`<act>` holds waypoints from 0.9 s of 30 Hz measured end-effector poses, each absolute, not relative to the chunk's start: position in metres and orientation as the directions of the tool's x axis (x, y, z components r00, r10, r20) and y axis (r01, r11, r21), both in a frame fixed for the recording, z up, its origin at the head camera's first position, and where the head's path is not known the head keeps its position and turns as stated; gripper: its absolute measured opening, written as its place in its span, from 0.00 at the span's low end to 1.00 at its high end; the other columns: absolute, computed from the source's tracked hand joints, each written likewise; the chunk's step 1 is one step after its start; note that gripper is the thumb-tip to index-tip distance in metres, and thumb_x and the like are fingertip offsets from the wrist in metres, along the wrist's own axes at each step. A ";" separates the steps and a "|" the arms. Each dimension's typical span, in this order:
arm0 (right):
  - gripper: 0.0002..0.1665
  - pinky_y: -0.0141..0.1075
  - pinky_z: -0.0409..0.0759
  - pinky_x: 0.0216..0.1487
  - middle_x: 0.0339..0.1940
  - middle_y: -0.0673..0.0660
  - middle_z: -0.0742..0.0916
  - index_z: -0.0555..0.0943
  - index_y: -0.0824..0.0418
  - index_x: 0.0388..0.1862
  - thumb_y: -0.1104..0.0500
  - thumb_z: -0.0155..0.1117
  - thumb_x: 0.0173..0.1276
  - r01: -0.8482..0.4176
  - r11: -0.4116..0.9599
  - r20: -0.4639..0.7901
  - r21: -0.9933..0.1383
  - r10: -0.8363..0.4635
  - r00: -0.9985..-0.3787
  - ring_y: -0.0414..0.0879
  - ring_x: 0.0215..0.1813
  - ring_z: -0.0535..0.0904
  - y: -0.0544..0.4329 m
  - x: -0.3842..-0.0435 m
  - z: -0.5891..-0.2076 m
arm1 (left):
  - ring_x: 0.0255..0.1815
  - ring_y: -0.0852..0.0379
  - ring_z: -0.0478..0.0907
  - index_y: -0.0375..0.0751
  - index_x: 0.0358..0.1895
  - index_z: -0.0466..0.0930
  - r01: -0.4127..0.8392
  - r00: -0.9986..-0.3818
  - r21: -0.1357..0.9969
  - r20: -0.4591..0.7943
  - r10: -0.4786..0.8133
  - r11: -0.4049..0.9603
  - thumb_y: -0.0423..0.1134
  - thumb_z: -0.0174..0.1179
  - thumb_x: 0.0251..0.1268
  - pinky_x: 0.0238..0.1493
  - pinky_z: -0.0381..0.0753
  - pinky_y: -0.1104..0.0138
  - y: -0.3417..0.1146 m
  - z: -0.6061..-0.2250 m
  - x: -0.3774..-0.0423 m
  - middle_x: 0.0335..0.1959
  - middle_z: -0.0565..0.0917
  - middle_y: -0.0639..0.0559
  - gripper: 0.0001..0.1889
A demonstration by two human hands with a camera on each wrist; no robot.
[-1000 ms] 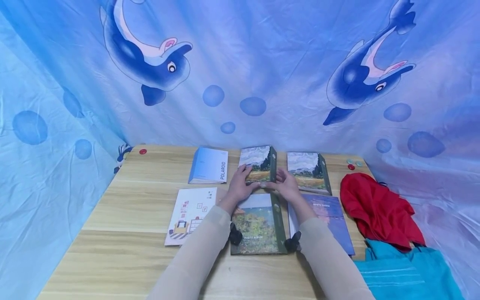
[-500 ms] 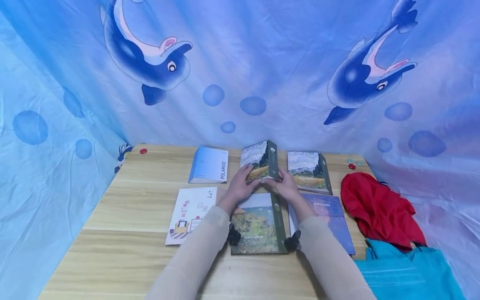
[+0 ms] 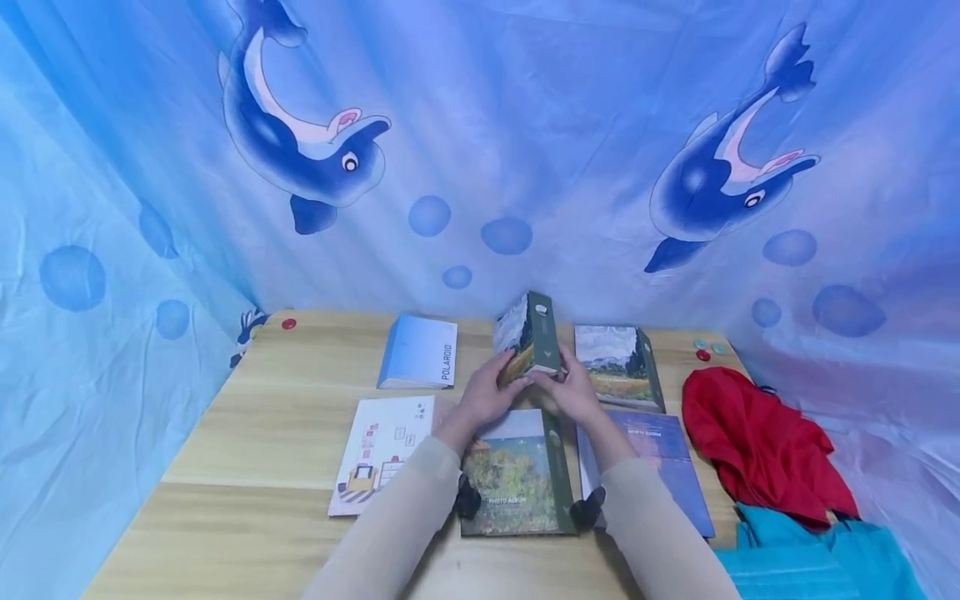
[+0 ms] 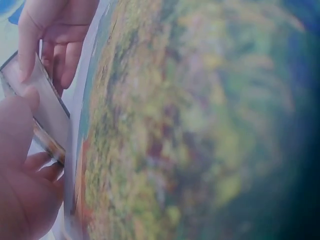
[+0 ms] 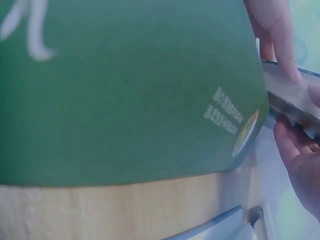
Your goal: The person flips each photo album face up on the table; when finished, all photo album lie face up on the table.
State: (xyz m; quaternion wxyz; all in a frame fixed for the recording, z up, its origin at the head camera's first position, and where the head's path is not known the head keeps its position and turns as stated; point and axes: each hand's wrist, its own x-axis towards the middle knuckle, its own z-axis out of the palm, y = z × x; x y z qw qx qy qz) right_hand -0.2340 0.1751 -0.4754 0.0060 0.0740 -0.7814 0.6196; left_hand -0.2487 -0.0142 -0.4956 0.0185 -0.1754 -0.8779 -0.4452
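Both hands hold a thick photo album [image 3: 546, 333] with a painted landscape cover and dark green spine. It is tilted, its spine turned up and toward the right. My left hand [image 3: 483, 393] grips its left side and near edge; my right hand [image 3: 577, 392] grips the spine side. In the left wrist view the thumbs lie on the album's pale page edge [image 4: 47, 97], with fingers on the covers. Just below the hands lies a green-spined PHOTO ALBUM [image 3: 510, 475] with a garden painting, which fills much of both wrist views.
On the wooden table [image 3: 247, 433] lie a blue POLAROID album [image 3: 420, 350], a white illustrated album [image 3: 382, 450], a matching landscape album [image 3: 615, 367] and a purple album [image 3: 660, 467]. Red cloth [image 3: 757, 442] and teal cloth [image 3: 825, 550] lie at right. A blue dolphin curtain [image 3: 510, 150] hangs behind.
The landscape album went from lying nearly flat to tilted, its spine side rising and turning to face me. Both hands turned with it. The head view shifted slightly upward.
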 end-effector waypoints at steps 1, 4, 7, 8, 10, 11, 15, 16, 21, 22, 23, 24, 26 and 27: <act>0.40 0.35 0.85 0.53 0.67 0.68 0.77 0.63 0.61 0.77 0.64 0.69 0.70 -0.125 0.216 0.103 -0.968 -0.112 -0.988 0.63 0.59 0.81 0.175 -0.233 -0.476 | 0.75 0.43 0.65 0.44 0.78 0.63 0.324 -0.938 0.776 0.190 0.290 0.541 0.54 0.60 0.72 0.76 0.64 0.54 -0.014 -0.496 -0.247 0.75 0.68 0.43 0.36; 0.41 0.37 0.85 0.55 0.68 0.68 0.76 0.63 0.60 0.78 0.63 0.69 0.70 -0.131 0.209 0.109 -0.969 -0.112 -0.988 0.64 0.61 0.80 0.174 -0.229 -0.476 | 0.75 0.44 0.65 0.45 0.78 0.63 0.320 -0.940 0.783 0.190 0.284 0.534 0.55 0.60 0.72 0.76 0.64 0.54 -0.014 -0.498 -0.243 0.75 0.68 0.43 0.36; 0.42 0.39 0.84 0.56 0.69 0.67 0.76 0.62 0.58 0.79 0.61 0.69 0.70 -0.145 0.217 0.124 -0.965 -0.109 -0.986 0.64 0.62 0.80 0.173 -0.226 -0.476 | 0.75 0.43 0.66 0.45 0.78 0.63 0.319 -0.940 0.793 0.194 0.282 0.518 0.55 0.61 0.72 0.75 0.64 0.53 -0.015 -0.498 -0.241 0.75 0.68 0.43 0.37; 0.42 0.39 0.84 0.56 0.68 0.67 0.76 0.62 0.58 0.79 0.60 0.69 0.70 -0.149 0.225 0.128 -0.963 -0.106 -0.986 0.63 0.61 0.80 0.173 -0.225 -0.476 | 0.74 0.43 0.66 0.45 0.78 0.63 0.321 -0.939 0.797 0.197 0.283 0.512 0.55 0.61 0.72 0.75 0.64 0.53 -0.015 -0.498 -0.241 0.75 0.68 0.43 0.37; 0.42 0.40 0.85 0.55 0.67 0.66 0.77 0.63 0.58 0.79 0.58 0.70 0.70 -0.159 0.245 0.138 -0.956 -0.100 -0.985 0.63 0.60 0.81 0.173 -0.224 -0.475 | 0.74 0.43 0.66 0.45 0.78 0.62 0.319 -0.939 0.801 0.193 0.285 0.507 0.55 0.60 0.72 0.75 0.64 0.52 -0.015 -0.498 -0.241 0.75 0.68 0.43 0.37; 0.42 0.41 0.85 0.54 0.66 0.66 0.78 0.63 0.58 0.78 0.58 0.70 0.70 -0.166 0.254 0.146 -0.953 -0.096 -0.985 0.62 0.59 0.81 0.173 -0.224 -0.475 | 0.74 0.42 0.66 0.45 0.78 0.62 0.319 -0.938 0.804 0.193 0.287 0.502 0.55 0.60 0.72 0.75 0.65 0.52 -0.015 -0.498 -0.240 0.75 0.68 0.42 0.37; 0.42 0.45 0.85 0.55 0.64 0.65 0.80 0.65 0.58 0.78 0.55 0.72 0.69 -0.193 0.288 0.178 -0.938 -0.077 -0.981 0.61 0.58 0.82 0.172 -0.223 -0.473 | 0.73 0.42 0.67 0.46 0.78 0.62 0.309 -0.940 0.812 0.184 0.286 0.495 0.56 0.61 0.72 0.74 0.66 0.51 -0.015 -0.496 -0.240 0.74 0.69 0.42 0.37; 0.42 0.46 0.84 0.56 0.64 0.64 0.80 0.65 0.57 0.77 0.55 0.72 0.68 -0.197 0.290 0.183 -0.937 -0.072 -0.980 0.61 0.58 0.82 0.171 -0.223 -0.473 | 0.73 0.42 0.68 0.46 0.78 0.62 0.311 -0.940 0.813 0.188 0.284 0.492 0.56 0.61 0.71 0.74 0.66 0.51 -0.015 -0.495 -0.241 0.74 0.70 0.41 0.37; 0.42 0.50 0.83 0.58 0.64 0.61 0.79 0.66 0.54 0.77 0.54 0.73 0.68 -0.207 0.299 0.199 -0.932 -0.057 -0.978 0.60 0.58 0.82 0.169 -0.224 -0.468 | 0.72 0.42 0.69 0.46 0.78 0.62 0.325 -0.937 0.819 0.211 0.278 0.473 0.54 0.61 0.71 0.73 0.67 0.51 -0.015 -0.491 -0.242 0.73 0.71 0.41 0.37; 0.42 0.50 0.83 0.57 0.64 0.62 0.79 0.66 0.55 0.77 0.54 0.73 0.68 -0.211 0.303 0.203 -0.929 -0.057 -0.978 0.60 0.57 0.82 0.168 -0.224 -0.468 | 0.72 0.42 0.69 0.46 0.79 0.62 0.326 -0.937 0.819 0.213 0.278 0.471 0.54 0.61 0.71 0.73 0.67 0.51 -0.015 -0.490 -0.242 0.73 0.71 0.41 0.37; 0.42 0.50 0.83 0.57 0.64 0.62 0.80 0.66 0.55 0.77 0.54 0.73 0.68 -0.213 0.309 0.206 -0.927 -0.053 -0.977 0.60 0.57 0.82 0.168 -0.224 -0.467 | 0.72 0.41 0.69 0.45 0.79 0.62 0.330 -0.935 0.820 0.218 0.279 0.467 0.53 0.61 0.71 0.73 0.67 0.51 -0.015 -0.490 -0.242 0.73 0.71 0.41 0.37; 0.42 0.49 0.83 0.57 0.64 0.62 0.80 0.66 0.55 0.77 0.54 0.73 0.67 -0.212 0.314 0.207 -0.926 -0.048 -0.977 0.59 0.56 0.82 0.168 -0.224 -0.467 | 0.71 0.41 0.70 0.45 0.78 0.62 0.336 -0.933 0.821 0.226 0.279 0.461 0.53 0.61 0.72 0.73 0.68 0.51 -0.015 -0.489 -0.242 0.72 0.72 0.41 0.36; 0.42 0.47 0.83 0.55 0.63 0.62 0.80 0.67 0.55 0.77 0.54 0.74 0.67 -0.211 0.323 0.210 -0.922 -0.039 -0.977 0.58 0.55 0.82 0.168 -0.224 -0.466 | 0.71 0.41 0.70 0.45 0.78 0.62 0.338 -0.933 0.824 0.231 0.276 0.454 0.52 0.61 0.72 0.72 0.68 0.51 -0.014 -0.489 -0.242 0.72 0.72 0.41 0.36; 0.42 0.45 0.83 0.54 0.63 0.62 0.80 0.67 0.55 0.76 0.54 0.74 0.66 -0.210 0.326 0.210 -0.922 -0.036 -0.977 0.58 0.55 0.82 0.168 -0.224 -0.465 | 0.71 0.41 0.70 0.45 0.78 0.62 0.339 -0.933 0.828 0.234 0.274 0.446 0.52 0.61 0.72 0.72 0.69 0.51 -0.014 -0.488 -0.242 0.72 0.73 0.41 0.36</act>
